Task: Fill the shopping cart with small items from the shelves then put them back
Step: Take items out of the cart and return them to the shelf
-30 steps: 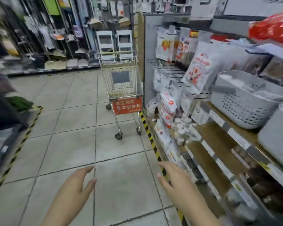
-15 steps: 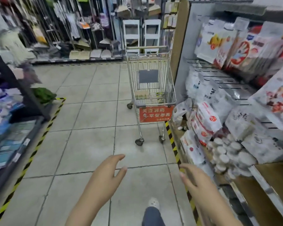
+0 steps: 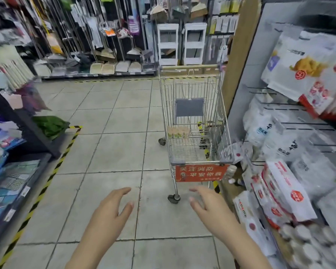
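Right, closed most of the gap in the last second: the silver wire shopping cart with the red sign on its near end was far up the aisle 1 s ago, now it stands just ahead of me, parked tight against the white end panel of the right-hand shelves.

My left hand is out in front, fingers loosely spread, holding nothing. My right hand is the same: relaxed, wide, empty. Both hang over the grey floor tiles, near the cart's front caster but touching nothing.

Cart contents: 1 pale multipack with green bases lies on the basket floor, left side. Something dark sits toward the right side of the basket, too blurred to identify, may be seen through the wire.

Read: I judge this as the put-back phase or late filling, can't tell which from here. Either way next step needs a reach over the cart's near rim.

Right shelves are dense: white packets with red print and a cluster of small white-capped jars low down. Risk: clipping those with my right arm as I pass.
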`<state>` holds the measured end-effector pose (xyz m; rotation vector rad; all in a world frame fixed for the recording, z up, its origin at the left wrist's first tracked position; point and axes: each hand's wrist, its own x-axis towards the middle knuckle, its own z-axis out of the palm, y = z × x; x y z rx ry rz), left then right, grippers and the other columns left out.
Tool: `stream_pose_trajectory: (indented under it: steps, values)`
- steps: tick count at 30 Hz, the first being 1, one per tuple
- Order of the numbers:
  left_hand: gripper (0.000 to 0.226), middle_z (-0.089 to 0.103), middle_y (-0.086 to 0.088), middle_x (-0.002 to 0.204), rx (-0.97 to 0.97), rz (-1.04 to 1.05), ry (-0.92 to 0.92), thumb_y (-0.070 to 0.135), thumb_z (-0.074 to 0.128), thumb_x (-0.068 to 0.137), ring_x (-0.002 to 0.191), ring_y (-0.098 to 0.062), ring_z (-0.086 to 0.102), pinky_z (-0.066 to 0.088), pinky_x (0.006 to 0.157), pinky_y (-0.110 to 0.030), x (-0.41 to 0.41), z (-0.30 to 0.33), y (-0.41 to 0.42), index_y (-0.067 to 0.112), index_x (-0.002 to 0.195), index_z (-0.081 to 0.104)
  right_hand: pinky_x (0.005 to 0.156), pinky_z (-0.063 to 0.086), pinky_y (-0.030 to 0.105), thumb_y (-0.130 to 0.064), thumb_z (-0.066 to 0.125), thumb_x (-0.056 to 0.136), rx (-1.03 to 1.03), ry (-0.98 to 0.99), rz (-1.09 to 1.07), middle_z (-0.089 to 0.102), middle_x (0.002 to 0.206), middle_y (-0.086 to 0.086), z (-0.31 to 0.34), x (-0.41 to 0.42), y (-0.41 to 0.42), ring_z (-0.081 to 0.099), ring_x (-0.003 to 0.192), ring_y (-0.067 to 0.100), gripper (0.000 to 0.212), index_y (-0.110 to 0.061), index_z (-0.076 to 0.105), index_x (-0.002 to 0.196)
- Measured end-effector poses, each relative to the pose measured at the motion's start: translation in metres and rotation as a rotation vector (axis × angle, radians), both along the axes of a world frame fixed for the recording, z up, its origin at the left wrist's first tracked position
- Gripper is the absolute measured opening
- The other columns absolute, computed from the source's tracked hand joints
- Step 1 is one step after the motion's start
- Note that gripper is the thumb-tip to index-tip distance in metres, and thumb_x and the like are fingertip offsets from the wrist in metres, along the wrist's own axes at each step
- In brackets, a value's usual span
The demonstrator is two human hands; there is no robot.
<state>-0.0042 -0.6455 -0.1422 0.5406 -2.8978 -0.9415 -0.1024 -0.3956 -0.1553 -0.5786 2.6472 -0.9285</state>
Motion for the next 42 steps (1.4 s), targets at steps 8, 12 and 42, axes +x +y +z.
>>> stream_pose_trajectory:
  steps: [8, 12, 42]
  values:
    - [0.041, 0.052, 0.004, 0.136, -0.007, 0.061, -0.114, 0.029, 0.053, 0.095, 0.125, -0.014, 0.047, 0.037, 0.101, -0.029, -0.153, -0.028, -0.071, 0.018, 0.135, 0.049, 0.098, 0.041, 0.032, -0.033, 0.049, 0.096, 0.032, -0.044, -0.074, 0.054, 0.121, -0.016, -0.020, -0.143, -0.032, 0.051, 0.113, 0.008, 0.031, -0.029, 0.052, 0.127]
    - [0.042, 0.052, 0.000, 0.136, -0.008, -0.021, -0.136, 0.027, 0.053, 0.095, 0.126, -0.017, 0.047, 0.036, 0.102, -0.030, -0.256, -0.039, -0.088, 0.016, 0.135, 0.049, 0.094, 0.042, 0.026, -0.029, 0.053, 0.096, 0.048, -0.058, -0.213, 0.055, 0.116, -0.018, -0.031, -0.208, -0.026, 0.053, 0.111, 0.006, 0.030, -0.029, 0.053, 0.126]
    - [0.034, 0.056, -0.007, 0.127, 0.108, -0.231, -0.677, 0.023, 0.046, 0.098, 0.112, -0.019, 0.056, 0.043, 0.095, -0.029, -0.717, -0.295, -0.027, 0.012, 0.130, 0.048, 0.083, 0.048, 0.027, -0.014, 0.051, 0.092, 0.232, -0.578, -0.010, 0.055, 0.097, -0.007, -0.308, -0.648, -0.090, 0.054, 0.090, 0.011, 0.017, -0.031, 0.053, 0.093]
